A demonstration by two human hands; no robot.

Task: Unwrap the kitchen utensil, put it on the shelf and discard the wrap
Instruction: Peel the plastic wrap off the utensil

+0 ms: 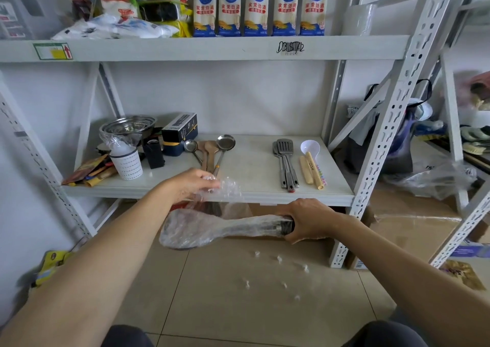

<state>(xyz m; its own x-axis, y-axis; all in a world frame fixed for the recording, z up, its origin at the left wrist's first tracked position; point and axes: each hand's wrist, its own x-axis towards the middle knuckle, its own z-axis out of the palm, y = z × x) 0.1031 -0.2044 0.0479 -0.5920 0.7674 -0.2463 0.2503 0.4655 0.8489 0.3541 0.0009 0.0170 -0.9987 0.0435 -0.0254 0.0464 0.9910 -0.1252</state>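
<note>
Utensil [212, 230] handle gripped in right hand [307, 221]; long axis horizontal, head pointing left (still wrapped). Wrap [222, 190] pinched by left hand [191, 183].

A dark utensil [225, 230], swathed in clear wrap [220, 190], lies level before the shelf [265, 166].

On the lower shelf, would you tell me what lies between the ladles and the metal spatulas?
Nothing: in the head view, the shelf board is bare between the ladles and the metal spatulas.
</note>
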